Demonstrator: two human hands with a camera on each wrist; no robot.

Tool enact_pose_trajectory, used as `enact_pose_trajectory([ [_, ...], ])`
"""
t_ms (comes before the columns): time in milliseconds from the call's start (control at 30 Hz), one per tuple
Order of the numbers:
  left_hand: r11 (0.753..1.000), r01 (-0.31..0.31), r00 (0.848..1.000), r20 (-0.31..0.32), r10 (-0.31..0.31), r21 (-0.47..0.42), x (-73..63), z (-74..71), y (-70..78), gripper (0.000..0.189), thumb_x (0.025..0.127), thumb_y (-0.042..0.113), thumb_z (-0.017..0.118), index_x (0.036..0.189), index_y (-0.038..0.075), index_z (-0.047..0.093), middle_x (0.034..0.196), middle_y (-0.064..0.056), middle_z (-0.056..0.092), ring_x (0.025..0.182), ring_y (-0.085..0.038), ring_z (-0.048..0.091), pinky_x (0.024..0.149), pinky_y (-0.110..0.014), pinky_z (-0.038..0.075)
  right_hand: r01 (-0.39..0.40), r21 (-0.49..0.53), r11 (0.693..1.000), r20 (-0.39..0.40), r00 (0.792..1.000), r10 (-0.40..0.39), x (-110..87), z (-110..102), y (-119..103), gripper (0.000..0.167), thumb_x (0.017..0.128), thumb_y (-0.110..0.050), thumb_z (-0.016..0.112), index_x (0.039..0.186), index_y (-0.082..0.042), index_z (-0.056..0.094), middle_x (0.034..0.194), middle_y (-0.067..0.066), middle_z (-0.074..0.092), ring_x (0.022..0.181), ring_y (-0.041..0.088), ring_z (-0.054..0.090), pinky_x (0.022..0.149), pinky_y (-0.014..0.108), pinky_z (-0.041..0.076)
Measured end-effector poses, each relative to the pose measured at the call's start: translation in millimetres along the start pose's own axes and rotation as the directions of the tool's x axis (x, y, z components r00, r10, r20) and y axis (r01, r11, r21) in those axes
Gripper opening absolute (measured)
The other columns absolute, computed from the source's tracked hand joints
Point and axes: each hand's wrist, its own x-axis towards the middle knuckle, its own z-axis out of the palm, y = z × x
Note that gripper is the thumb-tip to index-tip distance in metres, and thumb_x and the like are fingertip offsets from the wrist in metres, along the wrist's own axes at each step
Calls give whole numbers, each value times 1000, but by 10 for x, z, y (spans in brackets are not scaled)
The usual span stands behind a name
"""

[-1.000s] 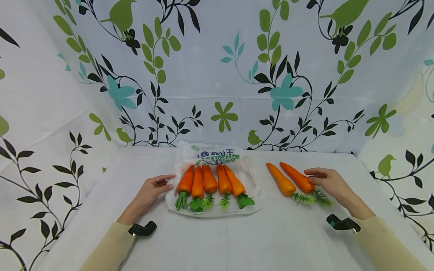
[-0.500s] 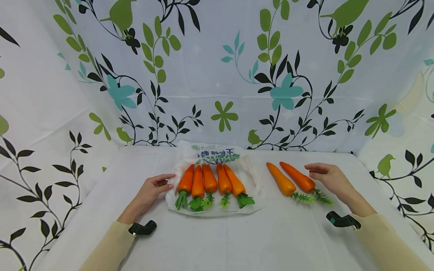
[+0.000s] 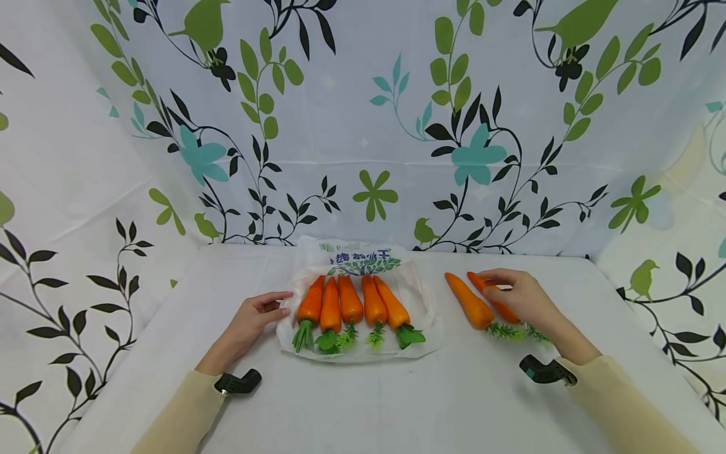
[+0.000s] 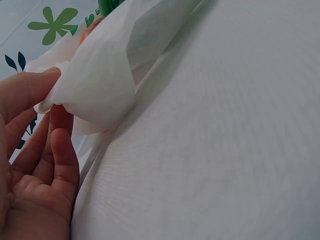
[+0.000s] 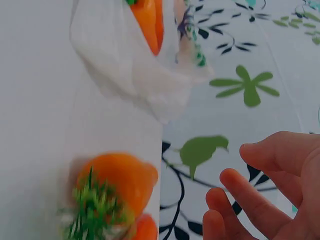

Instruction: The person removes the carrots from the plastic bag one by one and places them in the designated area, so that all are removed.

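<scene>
A thin white plastic bag [image 3: 422, 309] with printed lettering lies flat, and several orange carrots [image 3: 350, 301] with green tops are lined up on it. At its left edge my left hand [image 3: 255, 321] pinches the plastic between thumb and fingers, as the left wrist view shows at the bag's gathered edge [image 4: 95, 90]. Two more carrots lie to the right of the bag: a lighter orange carrot [image 3: 469, 302] and a redder carrot [image 3: 505, 311]. Over the redder one hovers my right hand [image 3: 524, 299], fingers spread and apart, holding nothing; it partly hides that carrot.
Everything lies on a table with a white cloth [image 3: 363, 410]. Behind it hangs a curtain [image 3: 340, 126] printed with leaves, birds and flowers. A black band with a small camera [image 3: 241, 383] sits on the left wrist, and another camera [image 3: 547, 370] on the right.
My right hand has lifted off the redder carrot's thick end and shifted left, over its middle. The left hand, the bag and the carrots have stayed put.
</scene>
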Motion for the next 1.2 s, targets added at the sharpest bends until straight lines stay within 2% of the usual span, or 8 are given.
enact_pose_trajectory([
  [267, 1000, 9, 1000, -12, -9, 8, -7, 22, 25, 42, 92, 7, 72, 131, -4, 62, 100, -8, 58, 89, -15, 51, 74, -21, 45, 98, -12, 995, 14, 995, -97, 95, 328, -242, 31, 95, -8, 65, 126, -4, 68, 126, 16, 63, 115, 35, 58, 95, 50, 48],
  [367, 1000, 15, 1000, -16, -15, 16, -6, 21, 15, 42, 92, 7, 72, 131, -3, 62, 100, -9, 58, 89, -15, 51, 73, -21, 46, 127, -1, 992, 17, 992, -127, 113, 456, -302, 30, 93, -9, 68, 123, -8, 70, 123, 13, 65, 112, 32, 61, 93, 47, 50],
  [633, 999, 28, 999, -23, -27, 43, -11, 6, -5, 42, 91, 8, 72, 132, -1, 63, 106, -9, 58, 92, -17, 50, 75, -21, 45, 180, 36, 983, 67, 981, -182, 138, 746, -437, 32, 93, -10, 68, 125, -8, 68, 124, 12, 65, 111, 30, 62, 90, 44, 52],
  [800, 999, 15, 1000, -15, -15, 38, -23, 14, 45, 42, 92, 7, 72, 132, -3, 62, 106, -12, 58, 91, -17, 50, 73, -21, 45, 205, 80, 975, 101, 972, -213, 173, 892, -505, 33, 93, -9, 69, 126, -10, 68, 124, 15, 65, 111, 31, 62, 91, 43, 52],
  [867, 999, 11, 1000, -9, -11, 39, -50, 30, 126, 42, 92, 6, 71, 131, -6, 61, 109, -14, 59, 91, -16, 50, 74, -21, 45, 207, 89, 974, 114, 970, -216, 180, 949, -534, 34, 93, -10, 69, 127, -9, 67, 126, 15, 64, 112, 31, 62, 91, 43, 52],
  [1000, 998, 25, 1000, -13, -25, 49, -54, 26, 122, 42, 92, 8, 71, 131, -4, 62, 116, -16, 57, 94, -17, 50, 76, -20, 46, 185, 109, 977, 135, 971, -199, 192, 1054, -565, 36, 92, -10, 69, 128, -8, 66, 129, 12, 62, 114, 31, 60, 94, 45, 50],
  [1100, 998, 24, 1000, -19, -23, 50, -20, 7, 7, 43, 92, 12, 73, 132, -1, 63, 115, -13, 57, 95, -17, 49, 76, -20, 45, 159, 116, 980, 151, 973, -176, 195, 1103, -594, 37, 92, -11, 70, 129, -10, 66, 131, 9, 61, 117, 31, 58, 96, 46, 49],
  [1200, 998, 16, 1000, -20, -14, 56, -16, 14, 2, 44, 92, 12, 73, 132, -1, 63, 111, -10, 57, 95, -17, 49, 76, -21, 45, 145, 109, 983, 170, 972, -163, 197, 1135, -618, 38, 92, -12, 70, 130, -12, 66, 134, 7, 58, 120, 31, 56, 98, 47, 47],
])
